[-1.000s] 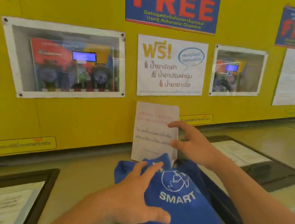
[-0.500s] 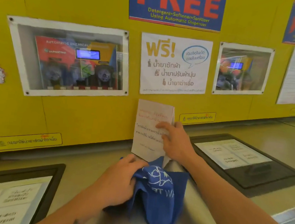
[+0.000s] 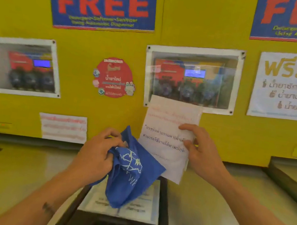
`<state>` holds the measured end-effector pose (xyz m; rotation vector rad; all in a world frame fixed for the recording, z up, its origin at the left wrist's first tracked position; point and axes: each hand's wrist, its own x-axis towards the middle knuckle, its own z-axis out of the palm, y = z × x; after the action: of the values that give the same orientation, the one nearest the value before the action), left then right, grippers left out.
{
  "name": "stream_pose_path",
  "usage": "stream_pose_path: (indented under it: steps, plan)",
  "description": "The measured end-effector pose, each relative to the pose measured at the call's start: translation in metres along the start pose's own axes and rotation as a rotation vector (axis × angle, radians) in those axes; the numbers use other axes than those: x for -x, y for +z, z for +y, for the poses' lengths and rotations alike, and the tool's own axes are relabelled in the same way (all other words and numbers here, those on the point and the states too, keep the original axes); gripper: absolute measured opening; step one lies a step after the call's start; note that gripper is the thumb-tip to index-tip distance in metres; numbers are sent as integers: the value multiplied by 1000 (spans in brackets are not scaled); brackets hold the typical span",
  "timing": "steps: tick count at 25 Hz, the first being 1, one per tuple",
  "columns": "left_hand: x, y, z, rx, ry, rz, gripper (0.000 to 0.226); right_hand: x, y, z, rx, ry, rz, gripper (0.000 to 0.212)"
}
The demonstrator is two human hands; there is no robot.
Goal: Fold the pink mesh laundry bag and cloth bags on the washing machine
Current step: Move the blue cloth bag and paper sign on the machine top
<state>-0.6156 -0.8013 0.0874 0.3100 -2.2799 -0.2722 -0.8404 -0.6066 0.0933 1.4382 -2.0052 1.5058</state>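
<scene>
Item: blue cloth bag with white printed emblem and lettering (image 3: 129, 176). Bunched and held in the air, its lower end hanging over the black-framed lid panel with white instruction labels (image 3: 153, 205). That panel is set in the pale top of the washing machine (image 3: 16, 175). The bag's upper corner sticks up in front of the yellow wall panel (image 3: 191, 24).

Left hand (image 3: 96, 154): to the left of the blue bag, fingers curled round a gathered handful of its fabric.

Right hand (image 3: 200, 153): to the right of the blue bag, thumb and fingers pinching the right edge of a white laminated paper notice with red and dark Thai writing (image 3: 165, 132). The sheet stands tilted, its lower left part covered by the bag.

On the yellow wall panel, relative to the blue bag:
- directly above, a round red sticker (image 3: 113, 77);
- upper right, a white-framed clear window (image 3: 192, 76) showing a small blue screen, its lower edge overlapped by the held notice;
- upper left, a second such window (image 3: 21, 66);
- left, a small white notice with red writing (image 3: 63, 127);
- high above, a blue poster reading "FREE" in red (image 3: 102, 3);
- far right, a white Thai-language poster (image 3: 289, 86).
</scene>
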Motion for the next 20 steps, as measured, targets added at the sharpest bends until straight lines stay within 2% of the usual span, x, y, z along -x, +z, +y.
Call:
stream_pose_path:
  steps: [6, 10, 14, 17, 20]
  plan:
    - [79, -128, -130, -237, -218, 144, 35, -25, 170, -78, -159, -39, -148, 45]
    - [138, -181, -206, -386, -359, 59, 35, -25, 268, -127, -221, -73, -235, 47]
    - [186, -203, -263, -551, -567, -59, 32, -21, 331, -156, -261, -87, -305, 45]
    - [206, -198, -282, -424, -694, -169, 40, -30, 351, -157, -169, -102, -302, 37]
    - [202, -195, -280, -158, -755, -195, 34, -44, 357, -156, -80, -119, -296, 33]
